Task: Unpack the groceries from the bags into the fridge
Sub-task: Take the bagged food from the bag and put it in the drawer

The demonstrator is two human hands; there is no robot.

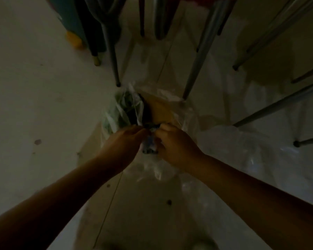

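Left hand point(124, 143) and right hand point(173, 143) together, pinching the plastic bag point(157, 170).

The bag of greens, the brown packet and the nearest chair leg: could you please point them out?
bag of greens point(122, 109), head view, on the leafy middle.
brown packet point(161, 109), head view, on its flat face.
chair leg point(114, 58), head view, on mid shaft.

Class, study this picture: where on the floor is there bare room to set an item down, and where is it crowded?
Bare floor lies left of the bag of greens and both hands. Crowded: chair legs ahead, clear plastic bags to the right.
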